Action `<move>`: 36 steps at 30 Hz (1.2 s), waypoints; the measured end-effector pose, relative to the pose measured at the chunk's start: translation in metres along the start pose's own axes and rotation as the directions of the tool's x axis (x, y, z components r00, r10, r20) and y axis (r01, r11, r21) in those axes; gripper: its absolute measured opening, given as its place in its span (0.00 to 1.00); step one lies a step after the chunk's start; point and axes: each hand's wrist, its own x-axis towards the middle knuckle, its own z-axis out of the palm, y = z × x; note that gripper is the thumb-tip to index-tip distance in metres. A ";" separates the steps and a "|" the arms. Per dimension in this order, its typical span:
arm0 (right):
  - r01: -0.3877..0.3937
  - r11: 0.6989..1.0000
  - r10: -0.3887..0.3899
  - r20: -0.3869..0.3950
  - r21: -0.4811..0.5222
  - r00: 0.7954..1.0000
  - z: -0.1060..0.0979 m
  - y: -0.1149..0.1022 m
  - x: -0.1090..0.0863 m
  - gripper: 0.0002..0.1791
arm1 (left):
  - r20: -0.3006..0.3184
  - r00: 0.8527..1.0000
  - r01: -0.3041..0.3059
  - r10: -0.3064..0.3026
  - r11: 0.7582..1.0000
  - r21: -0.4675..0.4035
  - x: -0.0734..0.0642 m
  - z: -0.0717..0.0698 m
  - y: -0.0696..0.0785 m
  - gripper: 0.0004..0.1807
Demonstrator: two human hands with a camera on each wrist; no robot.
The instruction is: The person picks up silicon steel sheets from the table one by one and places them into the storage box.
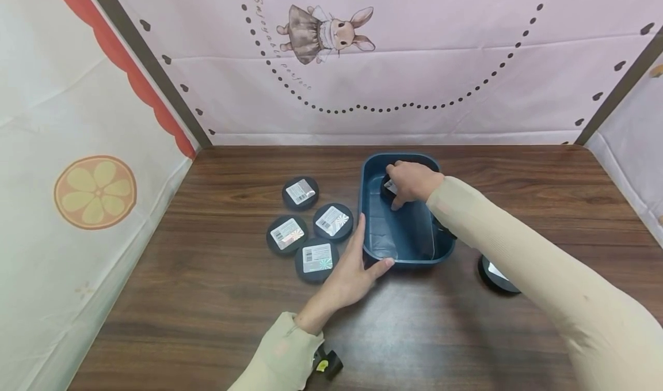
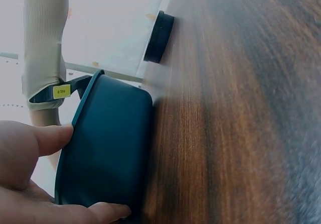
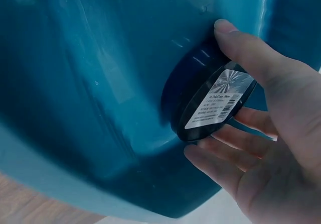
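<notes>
A deep blue plastic bin [image 1: 399, 230] with rounded corners stands in the middle of the table. My left hand [image 1: 349, 278] holds its near left corner, thumb on the front rim and fingers along the left wall. Inside, toward the back, my right hand [image 1: 414, 181] grips a flat black round case [image 3: 215, 103] with a white barcode label. The right wrist view has the case tilted on edge near the bin floor, thumb on its upper edge and fingers around the lower side. From the head, the right hand partly covers this case.
Left of the bin lie several similar labelled black cases [image 1: 287, 234], the nearest ones close by my left fingers. Another black case [image 1: 498, 276] lies to the right, partly under my right sleeve [image 1: 544, 281]. A cloth wall [image 1: 440, 68] with a rabbit print borders the table's back.
</notes>
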 end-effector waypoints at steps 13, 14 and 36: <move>0.007 0.997 -0.008 -0.018 -0.071 1.000 0.003 -0.006 0.002 0.49 | 0.003 1.000 0.016 -0.016 1.000 -0.007 0.000 0.000 0.001 0.53; 0.007 0.997 -0.009 -0.021 -0.082 1.000 0.003 -0.006 0.002 0.49 | 0.004 1.000 0.016 -0.016 1.000 -0.009 0.000 0.000 0.001 0.53; 0.001 0.998 -0.005 -0.068 -0.061 0.998 -0.013 -0.010 -0.022 0.51 | 0.001 0.999 0.034 -0.034 0.999 0.006 0.001 0.000 0.002 0.54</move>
